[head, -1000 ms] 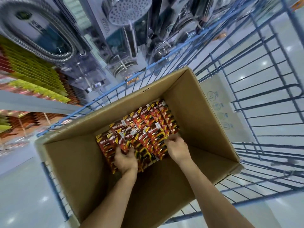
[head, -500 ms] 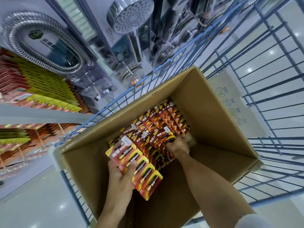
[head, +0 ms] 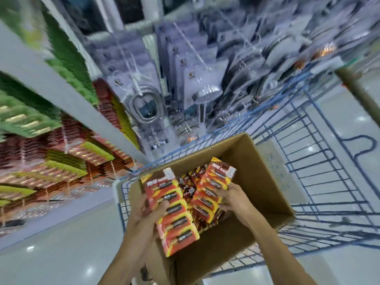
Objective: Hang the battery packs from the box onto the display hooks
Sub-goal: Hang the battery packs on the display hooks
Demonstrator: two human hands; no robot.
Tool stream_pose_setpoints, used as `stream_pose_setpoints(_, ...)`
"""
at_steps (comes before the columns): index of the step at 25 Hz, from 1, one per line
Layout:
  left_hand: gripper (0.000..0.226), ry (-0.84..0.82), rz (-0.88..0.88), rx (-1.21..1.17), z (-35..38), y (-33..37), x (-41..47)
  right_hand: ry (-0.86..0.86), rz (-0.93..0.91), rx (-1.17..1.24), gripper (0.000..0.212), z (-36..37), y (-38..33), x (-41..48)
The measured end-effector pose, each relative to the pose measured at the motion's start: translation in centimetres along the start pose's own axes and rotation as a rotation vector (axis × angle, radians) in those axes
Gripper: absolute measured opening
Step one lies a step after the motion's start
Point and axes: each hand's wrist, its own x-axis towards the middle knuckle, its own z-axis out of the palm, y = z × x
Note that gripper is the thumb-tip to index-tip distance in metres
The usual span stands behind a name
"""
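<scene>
Head view: one stack of battery packs (head: 174, 219) is gripped by the left hand (head: 144, 214), another stack (head: 211, 190) by the right hand (head: 232, 199) — both held above the box (head: 267, 182). Pick-up seems done; carrying to the blurred left display (head: 61, 153) is needed next.

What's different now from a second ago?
Both hands were down in the cardboard box. The left hand lifted out a bunch of battery packs, then the right hand raised a second bunch. The box stays in the blue cart, other packs left inside.
</scene>
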Motion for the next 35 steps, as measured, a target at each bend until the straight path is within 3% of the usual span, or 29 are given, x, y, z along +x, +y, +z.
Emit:
stream_pose_setpoints(4,0.044,-0.074,0.039,-0.189,-3.7,4.0,-4.1,-0.048,-0.214,0.187,0.043,4.3,-3.8,-9.0)
stream_pose_setpoints(9,0.040,-0.116,0.180,-0.301,-12.0,7.7,-9.9,-0.161,-0.294,0.352,0.043,13.8,-5.9,-16.4)
stream_pose_setpoints(12,0.024,-0.066,0.299,-0.322,-19.2,9.0,-13.6,-0.181,-0.392,0.205,0.039,22.0,-5.5,-19.6)
stream_pose_setpoints(16,0.032,-0.008,0.448,-0.347,-29.7,9.8,-18.3,-0.154,-0.484,0.041,0.029,33.3,-3.6,-23.3)
stream_pose_setpoints(21,0.035,0.097,0.577,-0.436,-40.4,9.4,-23.2,-0.293,-0.610,-0.042,0.030,44.7,-2.3,-27.0)
stream_pose_setpoints(28,0.038,0.325,0.797,-0.551,-53.6,10.7,-29.1,-0.587,-0.581,-0.167,0.024,61.0,-3.1,-30.7)
stream_pose_setpoints(35,0.028,0.453,0.925,-0.599,-63.0,13.0,-32.2,-0.710,-0.589,-0.255,0.029,73.1,-3.5,-32.5)
